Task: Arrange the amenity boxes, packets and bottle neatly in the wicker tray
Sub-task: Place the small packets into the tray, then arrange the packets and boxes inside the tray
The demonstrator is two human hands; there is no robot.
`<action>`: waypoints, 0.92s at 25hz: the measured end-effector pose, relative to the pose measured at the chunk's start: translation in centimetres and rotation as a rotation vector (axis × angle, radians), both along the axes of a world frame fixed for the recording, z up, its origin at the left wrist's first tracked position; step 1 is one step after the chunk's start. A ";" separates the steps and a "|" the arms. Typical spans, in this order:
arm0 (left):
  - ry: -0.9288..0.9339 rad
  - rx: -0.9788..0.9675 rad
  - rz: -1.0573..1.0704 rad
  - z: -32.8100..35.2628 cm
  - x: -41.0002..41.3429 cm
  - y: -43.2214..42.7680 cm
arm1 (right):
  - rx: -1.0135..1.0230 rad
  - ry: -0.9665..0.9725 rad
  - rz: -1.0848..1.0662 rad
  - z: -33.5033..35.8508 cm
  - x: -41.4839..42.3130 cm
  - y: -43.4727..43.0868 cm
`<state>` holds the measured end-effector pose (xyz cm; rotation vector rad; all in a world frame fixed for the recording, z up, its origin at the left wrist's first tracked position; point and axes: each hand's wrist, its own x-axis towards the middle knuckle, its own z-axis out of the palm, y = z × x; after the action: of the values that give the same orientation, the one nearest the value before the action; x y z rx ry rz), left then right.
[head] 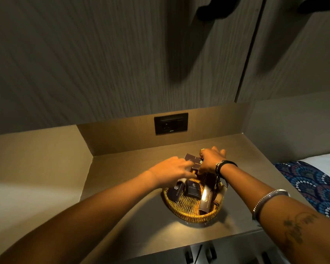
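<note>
Hands meet over the far side of the tray [181,210]: right hand [211,159] grips a dark box [193,161], left hand [171,171] rests half-curled beside it; squaring boxes against the rim looks wise.

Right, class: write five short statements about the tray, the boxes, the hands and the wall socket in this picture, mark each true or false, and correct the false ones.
1. The wicker tray sits on the counter. True.
2. Both hands are over the tray's far side. True: left hand, right hand.
3. The tray is empty. False: dark boxes lie in it.
4. The wall socket is behind the tray. True.
5. The right wrist is bare. False: it wears a dark band.
</note>
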<state>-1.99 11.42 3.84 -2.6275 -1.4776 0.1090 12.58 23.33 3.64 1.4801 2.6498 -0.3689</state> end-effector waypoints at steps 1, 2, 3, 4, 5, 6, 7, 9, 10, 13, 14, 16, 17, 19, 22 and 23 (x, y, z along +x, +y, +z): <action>-0.101 0.040 0.081 0.5 -0.7 -0.2 | 0.003 -0.002 0.000 0.0 0.0 0.1; -0.220 0.067 0.174 1.1 -1.3 -0.6 | 0.007 -0.011 0.003 0.0 -0.1 0.1; -0.327 0.082 0.258 1.5 -1.8 -1.2 | 0.019 -0.031 0.014 0.0 -0.3 0.0; -0.383 0.083 0.314 1.6 -2.0 -1.9 | 0.030 -0.062 0.029 0.0 -0.4 -0.1; -0.370 0.057 0.339 1.6 -1.8 -2.5 | 0.037 -0.092 0.039 -0.1 -0.5 -0.3; -0.327 0.020 0.330 1.4 -1.3 -3.0 | 0.034 -0.108 0.044 -0.3 -0.7 -0.4; -0.255 -0.006 0.294 0.8 -0.6 -3.2 | 0.033 -0.116 0.047 -0.6 -0.9 -0.6; -0.139 -0.070 0.286 -0.5 1.5 -2.7 | 0.046 -0.157 0.077 -1.2 -1.4 -1.0; -0.118 -0.098 0.301 -1.0 2.4 -1.9 | 0.050 -0.161 0.088 -1.8 -1.5 -1.2; 0.008 -0.152 0.276 -2.7 3.5 0.4 | 0.026 -0.170 0.052 -3.1 -1.6 -2.0; 0.031 -0.151 0.259 -3.2 3.3 0.9 | 0.027 -0.174 0.030 -3.2 -1.7 -2.0; 0.031 -0.179 0.211 -3.6 2.5 2.2 | 0.005 -0.162 -0.035 -3.0 -2.3 -1.8; -0.002 -0.215 0.208 -3.7 1.8 2.9 | 0.007 -0.161 -0.044 -2.9 -2.7 -1.7; -0.093 -0.269 0.214 -4.2 0.7 3.1 | 0.027 -0.197 -0.026 -2.7 -3.4 -2.2; -0.198 -0.301 0.256 -3.4 0.3 3.1 | -0.055 -0.194 -0.027 -2.7 -3.2 -2.1; -0.288 -0.268 0.292 -2.9 -0.1 3.2 | -0.054 -0.189 -0.016 -2.3 -3.2 -1.9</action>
<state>-2.09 14.66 0.89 -2.6965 -2.0720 -0.0515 9.36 21.45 1.37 1.4434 2.4637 -0.2847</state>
